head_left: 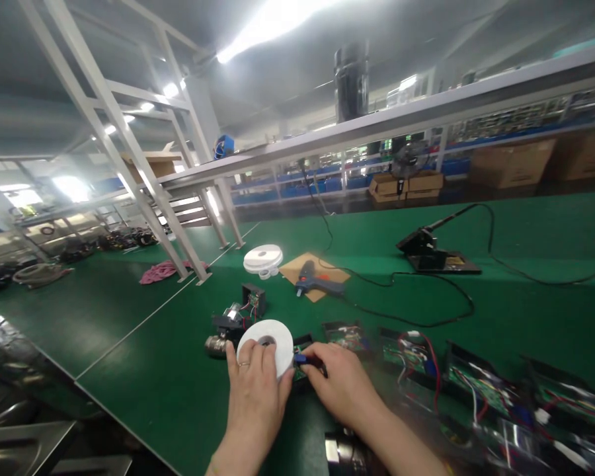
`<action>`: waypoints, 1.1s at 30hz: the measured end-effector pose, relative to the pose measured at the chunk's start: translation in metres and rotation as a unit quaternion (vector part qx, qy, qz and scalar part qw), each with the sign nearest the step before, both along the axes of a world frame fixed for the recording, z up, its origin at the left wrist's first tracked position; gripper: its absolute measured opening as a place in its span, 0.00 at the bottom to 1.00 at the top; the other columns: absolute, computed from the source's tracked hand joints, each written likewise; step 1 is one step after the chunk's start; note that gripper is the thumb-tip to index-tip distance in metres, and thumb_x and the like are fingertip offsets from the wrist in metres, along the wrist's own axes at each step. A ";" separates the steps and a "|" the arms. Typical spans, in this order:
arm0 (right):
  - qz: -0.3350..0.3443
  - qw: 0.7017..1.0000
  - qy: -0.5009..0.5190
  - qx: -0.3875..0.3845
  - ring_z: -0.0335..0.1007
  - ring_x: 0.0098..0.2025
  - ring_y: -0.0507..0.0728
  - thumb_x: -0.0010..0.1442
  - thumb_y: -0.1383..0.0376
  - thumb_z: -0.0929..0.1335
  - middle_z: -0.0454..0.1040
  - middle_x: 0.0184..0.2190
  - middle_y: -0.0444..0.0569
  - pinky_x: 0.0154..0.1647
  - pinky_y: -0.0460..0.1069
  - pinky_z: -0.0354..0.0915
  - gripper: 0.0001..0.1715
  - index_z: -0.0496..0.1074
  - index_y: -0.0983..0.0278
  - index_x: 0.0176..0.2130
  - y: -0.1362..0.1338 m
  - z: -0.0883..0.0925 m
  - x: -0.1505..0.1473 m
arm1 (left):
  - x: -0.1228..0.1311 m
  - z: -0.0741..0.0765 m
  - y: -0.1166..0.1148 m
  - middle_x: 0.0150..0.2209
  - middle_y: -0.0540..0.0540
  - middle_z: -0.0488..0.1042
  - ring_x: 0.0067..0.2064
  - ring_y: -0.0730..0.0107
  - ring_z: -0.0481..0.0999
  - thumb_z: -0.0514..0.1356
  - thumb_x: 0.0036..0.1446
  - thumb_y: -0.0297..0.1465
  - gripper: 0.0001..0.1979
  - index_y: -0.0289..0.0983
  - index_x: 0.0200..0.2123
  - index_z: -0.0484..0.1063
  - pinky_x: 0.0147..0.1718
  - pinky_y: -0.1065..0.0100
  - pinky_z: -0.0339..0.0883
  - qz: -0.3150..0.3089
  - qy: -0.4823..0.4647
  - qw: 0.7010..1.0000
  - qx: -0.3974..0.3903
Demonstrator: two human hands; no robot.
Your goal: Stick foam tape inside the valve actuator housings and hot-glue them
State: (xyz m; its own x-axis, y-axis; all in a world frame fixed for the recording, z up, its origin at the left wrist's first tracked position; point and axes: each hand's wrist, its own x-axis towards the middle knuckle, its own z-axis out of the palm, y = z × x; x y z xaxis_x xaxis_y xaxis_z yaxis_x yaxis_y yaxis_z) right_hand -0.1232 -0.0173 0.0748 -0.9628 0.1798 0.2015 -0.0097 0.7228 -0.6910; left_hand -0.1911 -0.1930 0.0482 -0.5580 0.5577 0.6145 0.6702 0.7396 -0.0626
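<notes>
My left hand (pixel 254 390) grips a white roll of tape (pixel 268 340), fingers curled over its near edge. My right hand (pixel 341 383) sits just right of it, fingers pinched on a small dark and blue part (pixel 301 359) at the roll's side, over a circuit board (pixel 302 347) lying on the green table (pixel 143 370). A small black assembly with coloured wires (pixel 235 317) stands just behind the roll.
A row of circuit boards with wires (pixel 456 377) runs to the right along the near edge. Farther back lie a second white tape roll (pixel 262 258), a blue glue gun (pixel 312 283) on cardboard, a soldering iron stand (pixel 426 251) and trailing black cables (pixel 426 311). White shelf frames (pixel 143 192) rise on the left.
</notes>
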 end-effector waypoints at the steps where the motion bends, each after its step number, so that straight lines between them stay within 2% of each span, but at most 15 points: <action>1: -0.006 1.000 0.000 -0.003 0.73 0.43 0.58 0.61 0.70 0.69 0.80 0.38 0.44 0.45 0.50 0.61 0.08 0.78 0.60 0.39 0.000 0.000 0.000 | 0.000 0.000 0.002 0.47 0.40 0.73 0.55 0.44 0.66 0.58 0.64 0.35 0.15 0.32 0.50 0.69 0.62 0.29 0.48 -0.001 -0.006 1.000 -0.005; 8: -0.026 0.999 0.001 -0.023 0.77 0.40 0.57 0.61 0.68 0.69 0.81 0.36 0.43 0.41 0.49 0.62 0.08 0.80 0.59 0.39 -0.001 -0.002 -0.004 | -0.003 0.000 0.001 0.48 0.41 0.74 0.55 0.46 0.66 0.55 0.67 0.38 0.16 0.35 0.52 0.69 0.61 0.29 0.50 -0.001 -0.032 0.999 -0.017; 18: -0.033 0.999 -0.002 -0.016 0.76 0.42 0.57 0.60 0.69 0.69 0.82 0.37 0.43 0.42 0.49 0.62 0.09 0.80 0.58 0.39 -0.001 0.002 -0.004 | -0.002 0.001 0.006 0.49 0.42 0.73 0.55 0.47 0.67 0.54 0.68 0.38 0.15 0.36 0.51 0.68 0.62 0.30 0.49 -0.012 -0.032 0.999 -0.009; 23: -0.049 0.999 -0.001 -0.005 0.76 0.43 0.59 0.62 0.69 0.68 0.81 0.38 0.47 0.45 0.50 0.63 0.10 0.80 0.60 0.39 -0.003 0.000 -0.003 | 0.003 0.001 0.011 0.47 0.42 0.73 0.55 0.49 0.67 0.55 0.66 0.35 0.14 0.35 0.51 0.68 0.63 0.35 0.50 -0.032 -0.014 0.999 0.005; 26: -0.068 0.998 -0.004 -0.006 0.76 0.43 0.61 0.62 0.69 0.67 0.81 0.37 0.48 0.45 0.51 0.63 0.10 0.79 0.61 0.38 -0.005 0.002 -0.002 | 0.006 -0.004 0.015 0.48 0.40 0.72 0.55 0.50 0.66 0.56 0.65 0.33 0.15 0.33 0.53 0.67 0.62 0.38 0.51 -0.030 0.010 0.999 0.031; 30: -0.102 0.993 -0.033 -0.040 0.78 0.37 0.58 0.61 0.68 0.67 0.82 0.32 0.46 0.39 0.49 0.65 0.09 0.79 0.61 0.35 -0.004 0.013 -0.004 | 0.015 -0.011 0.027 0.48 0.37 0.72 0.53 0.49 0.66 0.56 0.65 0.33 0.17 0.31 0.54 0.65 0.60 0.40 0.53 -0.001 0.043 0.995 0.088; 33: -0.121 0.988 -0.065 -0.065 0.78 0.35 0.56 0.62 0.67 0.67 0.82 0.31 0.46 0.36 0.47 0.66 0.09 0.78 0.62 0.33 -0.001 0.021 -0.010 | 0.025 -0.009 0.038 0.49 0.33 0.72 0.55 0.47 0.65 0.59 0.64 0.30 0.21 0.26 0.57 0.63 0.62 0.39 0.51 0.017 0.086 0.986 0.141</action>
State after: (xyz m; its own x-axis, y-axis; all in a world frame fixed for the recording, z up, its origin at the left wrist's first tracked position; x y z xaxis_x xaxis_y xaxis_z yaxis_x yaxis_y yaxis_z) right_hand -0.1334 -0.0178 0.0960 -0.9045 0.4246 0.0394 0.2478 0.5985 -0.7618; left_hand -0.1663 -0.1549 0.0389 -0.4478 0.3331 0.8298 0.6416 0.7661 0.0387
